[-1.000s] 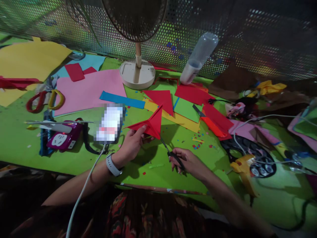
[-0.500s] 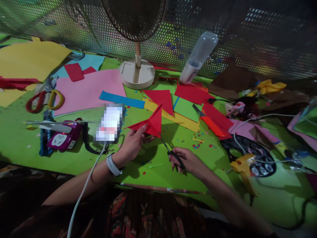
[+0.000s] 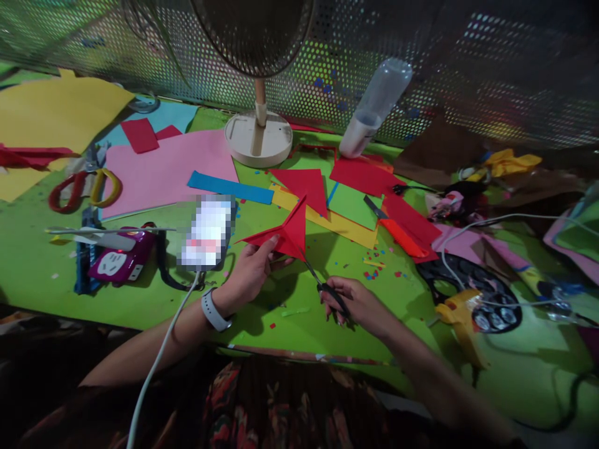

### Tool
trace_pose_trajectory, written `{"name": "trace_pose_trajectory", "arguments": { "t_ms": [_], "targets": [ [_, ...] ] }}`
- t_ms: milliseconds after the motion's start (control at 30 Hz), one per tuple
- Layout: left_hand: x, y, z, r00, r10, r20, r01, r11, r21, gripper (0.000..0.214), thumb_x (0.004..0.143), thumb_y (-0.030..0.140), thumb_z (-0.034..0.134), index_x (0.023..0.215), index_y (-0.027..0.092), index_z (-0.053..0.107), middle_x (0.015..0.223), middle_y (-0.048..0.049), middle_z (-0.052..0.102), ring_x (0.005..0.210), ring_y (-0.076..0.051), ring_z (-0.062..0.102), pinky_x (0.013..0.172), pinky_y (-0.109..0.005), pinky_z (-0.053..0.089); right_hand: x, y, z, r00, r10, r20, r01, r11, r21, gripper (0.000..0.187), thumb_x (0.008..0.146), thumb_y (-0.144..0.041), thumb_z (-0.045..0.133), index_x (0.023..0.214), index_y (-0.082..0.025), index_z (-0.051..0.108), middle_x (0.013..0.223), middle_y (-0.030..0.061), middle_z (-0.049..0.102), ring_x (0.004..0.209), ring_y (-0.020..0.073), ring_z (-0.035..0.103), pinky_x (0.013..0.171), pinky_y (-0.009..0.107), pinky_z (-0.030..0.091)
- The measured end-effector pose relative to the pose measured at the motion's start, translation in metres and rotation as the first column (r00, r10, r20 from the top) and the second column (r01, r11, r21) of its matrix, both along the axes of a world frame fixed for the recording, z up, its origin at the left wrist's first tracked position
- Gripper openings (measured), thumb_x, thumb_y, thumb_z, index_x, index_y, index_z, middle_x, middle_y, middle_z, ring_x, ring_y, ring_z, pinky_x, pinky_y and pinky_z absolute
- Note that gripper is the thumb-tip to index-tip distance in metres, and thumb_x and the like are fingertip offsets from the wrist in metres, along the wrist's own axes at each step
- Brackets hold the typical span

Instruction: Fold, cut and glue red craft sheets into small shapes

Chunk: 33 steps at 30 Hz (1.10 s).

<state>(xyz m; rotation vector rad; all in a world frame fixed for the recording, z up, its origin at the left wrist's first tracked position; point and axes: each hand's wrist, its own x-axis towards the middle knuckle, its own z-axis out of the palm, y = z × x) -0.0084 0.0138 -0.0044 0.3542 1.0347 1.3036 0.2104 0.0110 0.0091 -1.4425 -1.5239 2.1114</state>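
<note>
A folded piece of red paper with pointed corners is pinched between the thumb and fingers of my left hand, above the green tabletop. My right hand is closed around the dark handles of a pair of scissors. Their blades point up and left and meet the paper's lower right corner; how far they reach into it I cannot make out. Just beyond the paper lie a red triangle and a yellow strip. Left of my left hand is a phone, its screen lit and blurred out.
A fan and a clear bottle stand at the back. An orange utility knife, a black palette and a yellow glue gun lie at right. Large scissors and a purple power strip lie at left. A white cable crosses my left forearm.
Almost nothing differs. Both hands, the red paper and the scissors hold nearly the same position, with only a very slight shift of the view.
</note>
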Motion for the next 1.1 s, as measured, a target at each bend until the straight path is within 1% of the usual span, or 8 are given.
{"name": "trace_pose_trajectory", "arguments": {
  "t_ms": [167,267,367,567,733,900,1100],
  "targets": [
    [0.0007,-0.0002,-0.0004,1.000,-0.011,-0.021,0.011,1.000,0.001,0.016,0.075,0.034,0.073,0.074,0.018,0.068,0.066,-0.0021,0.067,0.066,-0.014,0.065,0.071,-0.029,0.057,-0.0002,-0.0001,0.0008,1.000,-0.003,0.003,0.003,1.000,0.005,0.041,0.075,-0.058,0.067,0.074,-0.021,0.051,0.060,-0.0022,0.060,0.045,0.0073,0.047,0.041,0.020,0.036],
    [0.0007,-0.0006,-0.0024,0.999,-0.006,-0.040,0.006,1.000,0.007,0.018,0.076,0.035,0.073,0.071,0.018,0.067,0.062,-0.0014,0.066,0.064,-0.013,0.064,0.071,-0.030,0.058,-0.0002,-0.0005,-0.0006,1.000,-0.007,0.004,0.007,1.000,0.004,0.040,0.075,-0.058,0.067,0.073,-0.021,0.051,0.060,-0.0017,0.061,0.044,0.0077,0.047,0.040,0.021,0.036],
    [0.0006,-0.0005,-0.0041,0.999,0.001,-0.039,-0.001,1.000,0.002,0.018,0.076,0.034,0.073,0.070,0.018,0.068,0.060,-0.0005,0.064,0.066,-0.014,0.066,0.072,-0.030,0.058,-0.0004,-0.0005,-0.0022,1.000,-0.017,0.004,0.017,1.000,0.004,0.040,0.074,-0.057,0.068,0.071,-0.021,0.051,0.059,-0.0010,0.061,0.043,0.0080,0.046,0.040,0.022,0.036],
    [0.0012,-0.0001,-0.0040,1.000,0.007,-0.020,-0.008,1.000,-0.014,0.019,0.074,0.034,0.075,0.073,0.016,0.068,0.061,-0.0001,0.065,0.066,-0.014,0.066,0.074,-0.031,0.058,-0.0012,0.0002,-0.0014,1.000,-0.019,0.018,0.019,1.000,0.005,0.042,0.072,-0.058,0.069,0.072,-0.020,0.051,0.057,-0.0024,0.060,0.041,0.0060,0.044,0.038,0.019,0.034],
    [0.0011,0.0002,-0.0024,0.999,0.012,-0.030,-0.013,1.000,-0.023,0.021,0.071,0.034,0.076,0.074,0.015,0.069,0.060,0.0002,0.066,0.066,-0.015,0.066,0.073,-0.031,0.058,-0.0009,0.0002,0.0003,1.000,-0.024,0.009,0.024,1.000,-0.011,0.043,0.070,-0.057,0.070,0.073,-0.019,0.051,0.056,-0.0036,0.060,0.042,0.0060,0.046,0.039,0.018,0.035],
    [0.0006,0.0001,-0.0004,1.000,-0.004,-0.027,0.004,1.000,-0.014,0.019,0.073,0.033,0.075,0.077,0.015,0.070,0.068,-0.0018,0.069,0.069,-0.015,0.067,0.071,-0.030,0.057,-0.0015,0.0007,0.0029,1.000,-0.024,0.014,0.024,1.000,-0.020,0.042,0.069,-0.057,0.071,0.073,-0.019,0.052,0.056,-0.0036,0.060,0.042,0.0059,0.047,0.039,0.018,0.035],
    [0.0007,-0.0001,-0.0019,1.000,0.016,-0.021,-0.016,1.000,-0.026,0.021,0.071,0.033,0.077,0.068,0.015,0.067,0.056,0.0019,0.062,0.065,-0.014,0.066,0.073,-0.031,0.058,-0.0018,0.0009,0.0019,0.999,-0.028,0.017,0.028,1.000,-0.013,0.045,0.069,-0.060,0.069,0.072,-0.019,0.052,0.056,-0.0031,0.060,0.041,0.0055,0.046,0.038,0.018,0.033]
  ]
}}
